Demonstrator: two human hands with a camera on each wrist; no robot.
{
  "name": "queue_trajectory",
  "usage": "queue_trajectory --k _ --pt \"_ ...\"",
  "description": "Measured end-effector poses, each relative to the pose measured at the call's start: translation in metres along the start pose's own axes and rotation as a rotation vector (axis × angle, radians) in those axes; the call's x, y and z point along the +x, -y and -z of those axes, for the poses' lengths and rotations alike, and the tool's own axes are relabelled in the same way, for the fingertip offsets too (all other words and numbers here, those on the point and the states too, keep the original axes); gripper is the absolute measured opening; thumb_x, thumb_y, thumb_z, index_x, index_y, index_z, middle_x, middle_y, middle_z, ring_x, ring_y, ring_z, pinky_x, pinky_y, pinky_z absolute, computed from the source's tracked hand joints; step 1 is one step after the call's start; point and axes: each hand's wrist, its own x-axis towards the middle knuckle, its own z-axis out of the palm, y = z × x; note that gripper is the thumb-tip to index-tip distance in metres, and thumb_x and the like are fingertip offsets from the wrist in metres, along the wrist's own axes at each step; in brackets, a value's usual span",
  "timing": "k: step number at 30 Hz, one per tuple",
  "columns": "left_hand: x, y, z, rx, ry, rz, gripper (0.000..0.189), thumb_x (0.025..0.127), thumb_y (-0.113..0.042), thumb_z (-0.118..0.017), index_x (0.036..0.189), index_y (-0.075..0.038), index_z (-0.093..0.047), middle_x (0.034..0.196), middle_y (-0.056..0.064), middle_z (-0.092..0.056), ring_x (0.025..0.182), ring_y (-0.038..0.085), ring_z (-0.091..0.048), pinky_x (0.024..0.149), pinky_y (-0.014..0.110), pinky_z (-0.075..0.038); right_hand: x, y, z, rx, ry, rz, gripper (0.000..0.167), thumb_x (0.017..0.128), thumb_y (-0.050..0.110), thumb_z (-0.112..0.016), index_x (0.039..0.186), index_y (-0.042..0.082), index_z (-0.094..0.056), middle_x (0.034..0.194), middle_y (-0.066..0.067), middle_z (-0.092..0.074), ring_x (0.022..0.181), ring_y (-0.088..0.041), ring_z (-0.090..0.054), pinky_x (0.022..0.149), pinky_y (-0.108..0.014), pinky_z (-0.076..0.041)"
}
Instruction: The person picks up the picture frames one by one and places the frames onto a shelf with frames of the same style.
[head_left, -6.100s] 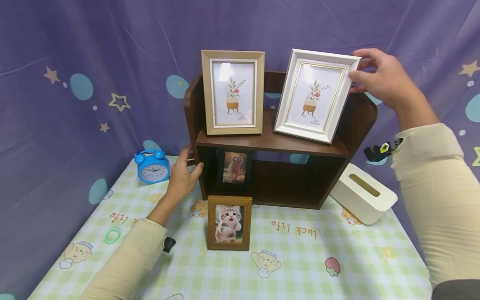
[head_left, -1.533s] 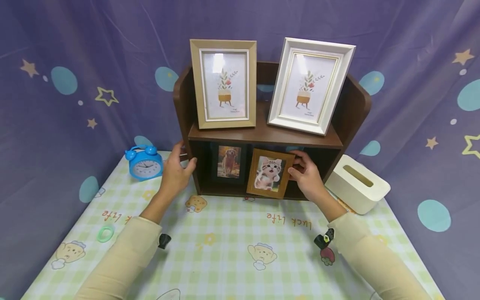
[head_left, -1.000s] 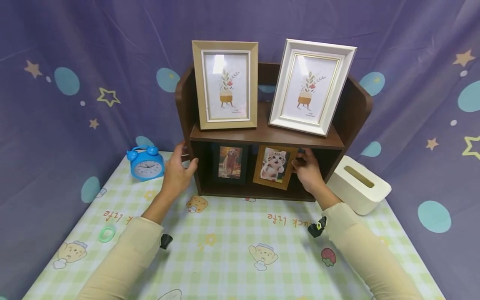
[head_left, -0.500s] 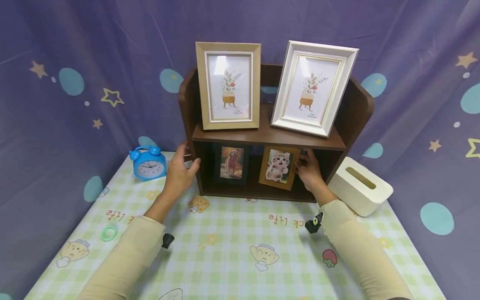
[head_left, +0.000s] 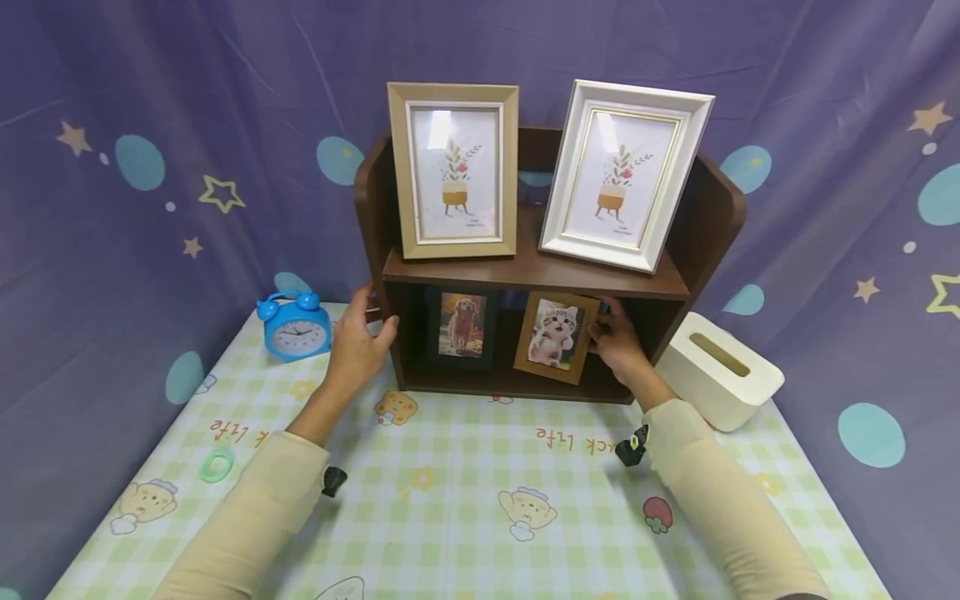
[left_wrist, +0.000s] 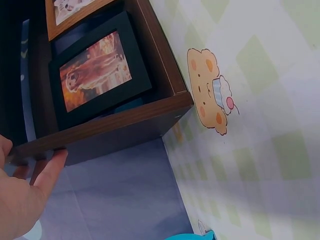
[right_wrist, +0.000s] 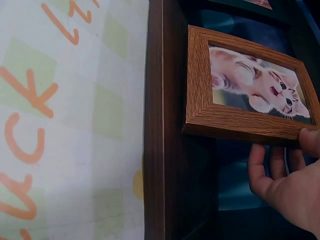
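In the lower compartment of a dark brown shelf (head_left: 517, 385), a brown wooden photo frame (head_left: 555, 337) with a kitten picture stands slightly tilted. My right hand (head_left: 618, 343) pinches its right edge, thumb in front and fingers behind, clearer in the right wrist view. To its left, a black photo frame (head_left: 461, 327) with a dog picture stands apart from it. My left hand (head_left: 358, 342) holds the shelf's left side panel, partly behind it; fingers (left_wrist: 52, 167) touch its outer face in the left wrist view. On the top board stand a beige photo frame (head_left: 453, 171) and a white photo frame (head_left: 627, 177).
A blue alarm clock (head_left: 297, 327) stands left of the shelf, and a white tissue box (head_left: 720, 375) sits to its right. On the checked tablecloth (head_left: 450, 517) a green ring (head_left: 217, 467) lies at the left. A purple curtain (head_left: 247, 75) hangs behind.
The right hand has left the white frame and moved the kitten frame from the table into the lower compartment. Lately it shifts only slightly there. The left hand stays on the side panel.
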Motion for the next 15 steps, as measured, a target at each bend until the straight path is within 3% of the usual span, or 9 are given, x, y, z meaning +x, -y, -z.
queue_trajectory --k 6,12,15 --pt "0.0 -0.001 0.002 -0.03 0.016 0.017 0.059 0.095 -0.01 -0.066 0.148 0.0 -0.043 0.132 0.028 -0.062 0.117 0.045 -0.066 0.101 0.057 -0.054 -0.002 -0.001 0.0 -0.004 0.014 0.014 0.066 0.105 -0.002 -0.042 0.162 0.018 -0.015 0.156 -0.033 -0.029 0.121 -0.037 -0.051 0.102 -0.059 -0.052" --pt "0.003 -0.007 0.006 -0.05 0.079 0.079 0.065 0.095 -0.013 -0.064 0.154 -0.006 -0.036 0.137 0.025 -0.058 0.121 0.044 -0.064 0.099 0.058 -0.054 -0.005 0.006 0.005 -0.059 -0.033 0.053 0.065 0.106 0.003 -0.047 0.159 0.01 -0.012 0.145 -0.029 -0.041 0.113 -0.031 -0.056 0.095 -0.042 -0.054" --pt "0.0 -0.007 0.009 -0.101 0.099 0.11 0.069 0.096 -0.014 -0.062 0.157 -0.007 -0.03 0.142 0.025 -0.054 0.125 0.044 -0.061 0.1 0.058 -0.054 -0.009 0.009 0.002 -0.119 -0.065 0.088 0.065 0.105 0.009 -0.05 0.159 0.005 -0.013 0.146 -0.029 -0.042 0.124 -0.039 -0.052 0.099 -0.046 -0.051"
